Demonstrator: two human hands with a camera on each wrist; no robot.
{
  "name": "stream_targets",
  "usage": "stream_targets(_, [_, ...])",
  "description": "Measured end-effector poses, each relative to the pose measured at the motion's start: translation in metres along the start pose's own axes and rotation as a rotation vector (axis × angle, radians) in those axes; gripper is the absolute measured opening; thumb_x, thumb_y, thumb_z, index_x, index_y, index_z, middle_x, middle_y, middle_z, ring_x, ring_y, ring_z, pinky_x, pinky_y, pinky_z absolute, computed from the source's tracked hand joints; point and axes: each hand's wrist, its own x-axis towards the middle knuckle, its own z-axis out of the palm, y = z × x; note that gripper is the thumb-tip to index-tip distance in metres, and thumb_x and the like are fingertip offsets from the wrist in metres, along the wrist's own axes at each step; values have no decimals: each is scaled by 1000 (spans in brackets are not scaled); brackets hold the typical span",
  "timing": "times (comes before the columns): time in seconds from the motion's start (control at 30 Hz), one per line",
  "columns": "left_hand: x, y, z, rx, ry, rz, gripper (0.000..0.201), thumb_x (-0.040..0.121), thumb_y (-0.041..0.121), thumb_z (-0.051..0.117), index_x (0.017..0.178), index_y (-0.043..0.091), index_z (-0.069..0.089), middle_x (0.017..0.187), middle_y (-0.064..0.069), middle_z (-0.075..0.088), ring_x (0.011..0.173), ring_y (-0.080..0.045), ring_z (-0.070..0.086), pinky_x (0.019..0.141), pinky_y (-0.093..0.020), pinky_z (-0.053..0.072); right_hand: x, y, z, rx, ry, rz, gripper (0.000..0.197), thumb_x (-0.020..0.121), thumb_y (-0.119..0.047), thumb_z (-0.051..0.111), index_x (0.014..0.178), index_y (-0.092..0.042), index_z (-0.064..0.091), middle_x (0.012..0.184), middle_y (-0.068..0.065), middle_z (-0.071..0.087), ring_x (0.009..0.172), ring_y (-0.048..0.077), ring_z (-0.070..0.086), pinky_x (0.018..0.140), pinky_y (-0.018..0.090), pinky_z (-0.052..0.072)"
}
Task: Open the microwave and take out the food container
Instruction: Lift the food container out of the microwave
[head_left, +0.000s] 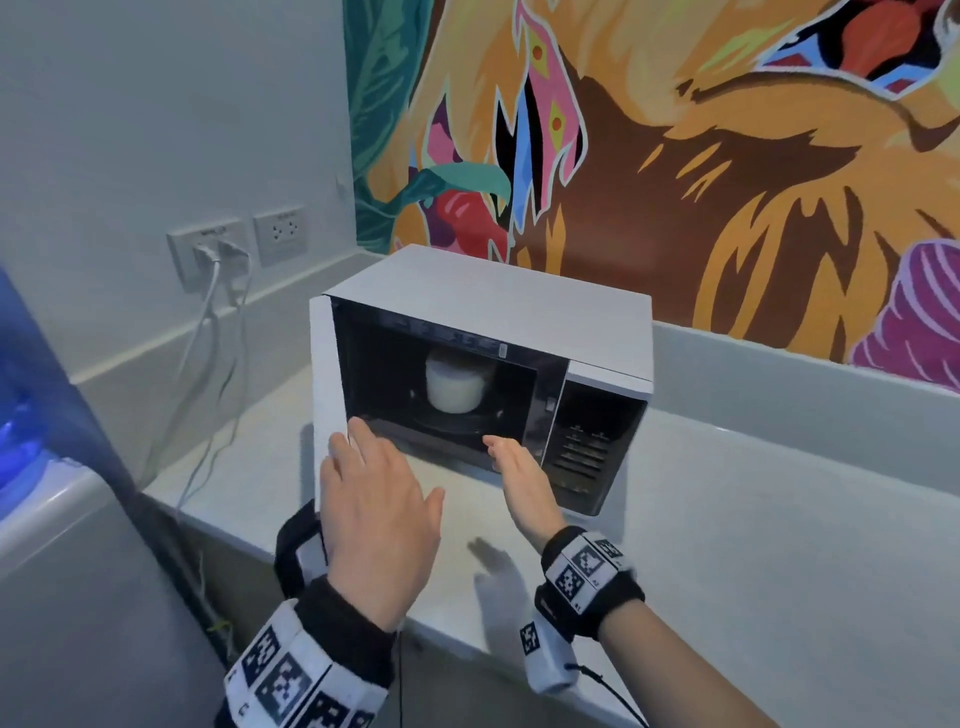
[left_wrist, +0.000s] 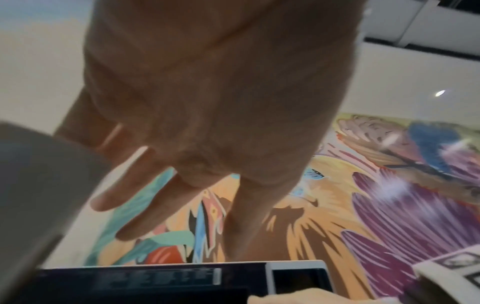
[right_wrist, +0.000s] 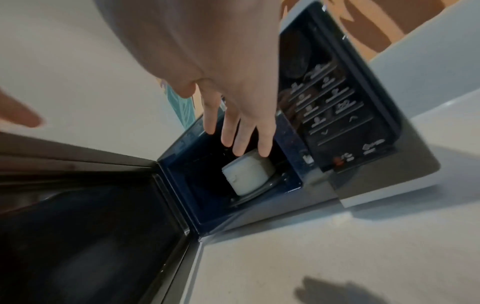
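Note:
The white microwave (head_left: 498, 291) stands on the counter with its door (head_left: 324, 395) swung out to the left. Inside, on the turntable, sits a white round food container (head_left: 454, 382), also seen in the right wrist view (right_wrist: 246, 174). My left hand (head_left: 363, 467) is open with straight fingers by the door's lower free edge; I cannot tell whether it touches. My right hand (head_left: 511, 462) is open, palm turned inward, in front of the cavity's right side. In the right wrist view its fingers (right_wrist: 240, 142) point at the container and stay short of it. Neither hand holds anything.
The microwave's dark control panel (head_left: 587, 447) is right of the cavity. Pale countertop (head_left: 753, 519) stretches right and forward. Wall sockets with plugs and hanging cables (head_left: 213, 249) are at the back left. A blue water bottle (head_left: 21, 415) stands far left. A painted mural (head_left: 675, 156) covers the wall behind.

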Motion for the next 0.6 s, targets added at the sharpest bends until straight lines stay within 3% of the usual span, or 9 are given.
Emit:
stream_targets(0.07, [-3,-17,0,-5,-1,-119,76,90,56,28,143,1,24,152,-23,26,133,-40,33,107,-45,35,15,-3,9,5,-27,16,42,97,-39,30,125,-23,57,121,-6,56,121,17,51,107,35,37])
stream_targets(0.17, [2,-41,5,-28,-49,-256,77,86,55,39,143,4,28,147,-25,35,126,-47,36,101,-54,34,41,-8,19,60,-33,61,42,97,-39,32,125,-19,56,118,-2,56,122,21,52,108,38,38])
stream_targets(0.27, [8,-64,24,-119,63,-266,73,79,42,59,136,0,42,140,-30,41,123,-54,32,100,-63,26,69,-5,24,204,9,154,34,96,-39,37,117,-21,57,124,7,58,123,25,53,109,43,39])
stream_targets(0.37, [11,-69,41,-202,201,-269,66,82,38,51,136,2,43,145,-32,36,133,-54,23,108,-70,6,94,2,23,379,62,280,41,99,-33,36,134,-15,48,138,10,50,124,24,51,109,44,39])
stream_targets(0.4, [16,-64,45,-234,222,-236,65,82,39,45,138,5,42,147,-31,34,138,-53,20,110,-69,-3,104,4,23,451,84,326,43,100,-31,35,138,-13,44,140,11,48,124,25,50,108,44,39])
stream_targets(0.47, [34,-44,60,-320,299,-36,59,84,35,39,138,11,43,149,-27,35,142,-47,18,114,-61,-12,123,11,24,595,144,414,42,100,-26,34,139,-12,43,142,14,47,120,26,51,105,44,40])
stream_targets(0.53, [66,-16,83,-427,337,213,50,88,29,37,136,16,43,149,-20,36,144,-39,18,119,-54,-9,139,15,24,721,203,488,41,100,-21,33,138,-10,43,142,16,47,123,29,51,104,46,41])
stream_targets(0.6, [113,5,102,-557,273,321,47,92,26,35,138,18,38,150,-13,36,146,-29,16,122,-45,-1,154,15,28,780,242,531,42,101,-18,30,141,-8,40,139,16,46,126,31,49,106,48,39])
